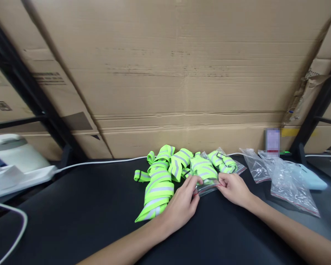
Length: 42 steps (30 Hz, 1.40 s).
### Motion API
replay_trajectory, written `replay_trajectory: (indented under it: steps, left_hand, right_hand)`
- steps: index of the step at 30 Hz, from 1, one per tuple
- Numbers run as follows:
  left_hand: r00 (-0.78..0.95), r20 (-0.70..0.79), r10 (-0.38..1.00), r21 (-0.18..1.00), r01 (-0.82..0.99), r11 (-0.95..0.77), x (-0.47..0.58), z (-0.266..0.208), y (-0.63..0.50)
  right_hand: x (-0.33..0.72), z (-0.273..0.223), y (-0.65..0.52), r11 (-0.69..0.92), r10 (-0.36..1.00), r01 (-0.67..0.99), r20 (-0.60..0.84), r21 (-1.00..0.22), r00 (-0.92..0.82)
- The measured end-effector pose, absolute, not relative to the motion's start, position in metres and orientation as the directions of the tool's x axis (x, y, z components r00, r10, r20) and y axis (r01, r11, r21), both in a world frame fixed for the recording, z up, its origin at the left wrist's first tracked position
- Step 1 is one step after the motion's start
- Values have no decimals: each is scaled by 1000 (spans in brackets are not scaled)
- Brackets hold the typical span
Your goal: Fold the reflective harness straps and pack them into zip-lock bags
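My left hand (185, 197) and my right hand (233, 187) pinch the red-lined mouth of a clear zip bag (208, 187) between them, one at each side. Inside the bag lies a folded neon-yellow reflective strap (203, 167) with grey stripes. Just behind my right hand is another rolled reflective strap (223, 162) with a black buckle, resting on or in clear plastic. To the left of my left hand is a pile of loose reflective straps (158, 187) on the black table (99, 221). My fingertips partly cover the bag's edge.
Several clear zip bags (291, 187) lie at right, partly over a light-blue object (314, 178). A white cable (99, 162) runs along the back, before a cardboard wall (182, 73). At far left stand a white power strip (24, 180) and a white container (19, 151).
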<state>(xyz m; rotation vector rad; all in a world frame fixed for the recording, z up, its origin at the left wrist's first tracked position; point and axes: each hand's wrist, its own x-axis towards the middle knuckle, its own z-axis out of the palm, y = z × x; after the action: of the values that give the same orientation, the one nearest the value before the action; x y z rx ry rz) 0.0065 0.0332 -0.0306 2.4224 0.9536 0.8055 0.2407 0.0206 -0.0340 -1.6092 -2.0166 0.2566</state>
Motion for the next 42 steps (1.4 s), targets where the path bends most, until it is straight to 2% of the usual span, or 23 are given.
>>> replay_trajectory:
  steps: [5, 8, 10, 15, 18, 20, 23, 26, 29, 34, 42]
  left_hand:
    - [528, 440, 727, 583, 447, -678, 5, -28, 32]
    - [515, 444, 733, 610, 425, -668, 4, -25, 31]
    - [539, 424, 728, 586, 449, -674, 4, -24, 30]
    - [624, 442, 644, 363, 532, -765, 2, -20, 27]
    - [665, 519, 537, 254, 480, -839, -2, -15, 25]
    - [686, 552, 474, 200, 443, -874, -6, -12, 27]
    - [705, 587, 398, 90, 432, -897, -14, -9, 33]
    - [745, 584, 322, -27, 414, -910, -20, -7, 40]
    - [745, 585, 321, -92, 454, -886, -22, -4, 41]
    - [724, 606, 329, -117, 490, -864, -22, 0, 39]
    - [713, 626, 316, -121, 489, -864, -27, 2, 43]
  right_hand:
    - [245, -35, 15, 309, 937, 796, 312, -521, -160]
    - [249, -32, 10, 341, 927, 742, 338, -577, -164]
    - [251, -31, 9, 366, 919, 704, 357, -609, -169]
    - [249, -31, 10, 381, 922, 504, 358, -775, -147]
    - [247, -32, 10, 341, 940, 367, 325, -865, -107]
    - [250, -32, 9, 349, 937, 311, 322, -884, -135]
    - [258, -33, 8, 409, 909, 363, 338, -837, -244]
    - [265, -33, 9, 504, 863, 480, 395, -718, -315]
    - [269, -35, 11, 571, 820, 556, 450, -604, -354]
    - [271, -35, 12, 702, 707, 553, 534, -449, -463]
    - [268, -29, 6, 710, 667, 615, 606, -342, -433]
